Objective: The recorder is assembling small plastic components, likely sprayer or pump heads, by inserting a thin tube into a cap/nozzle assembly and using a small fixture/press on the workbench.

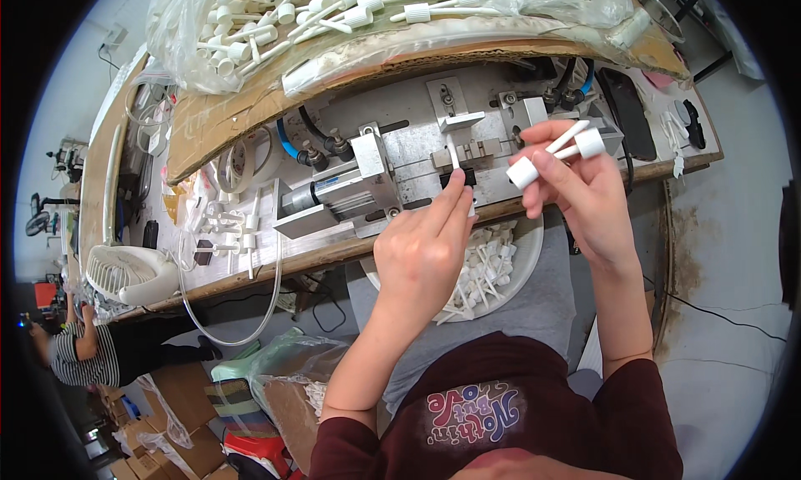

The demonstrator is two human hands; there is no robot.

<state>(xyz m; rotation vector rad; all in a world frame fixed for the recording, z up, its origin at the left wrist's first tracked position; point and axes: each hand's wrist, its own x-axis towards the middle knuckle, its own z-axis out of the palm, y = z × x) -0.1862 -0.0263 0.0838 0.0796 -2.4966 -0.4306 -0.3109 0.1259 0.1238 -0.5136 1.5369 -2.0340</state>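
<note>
My left hand (423, 248) reaches to the metal fixture (480, 153) on the bench, index and middle fingers pressed together. Their tips meet the lower end of a white plastic stick (454, 152) lying in the fixture, beside a small black block (471, 178). The thumb is hidden beneath the hand. My right hand (586, 198) is raised to the right of the fixture, closed on two white sticks with ribbed caps (591, 143). One cap sits below the thumb side, the other near the fingertips.
A pneumatic cylinder (321, 198) lies left of the fixture. Many capped sticks are heaped on a cardboard shelf (334, 71) above. Below the bench edge, a white basin (527, 271) holds more white parts. A phone (627, 113), small fan (132, 273) and another person (88, 346) are also visible.
</note>
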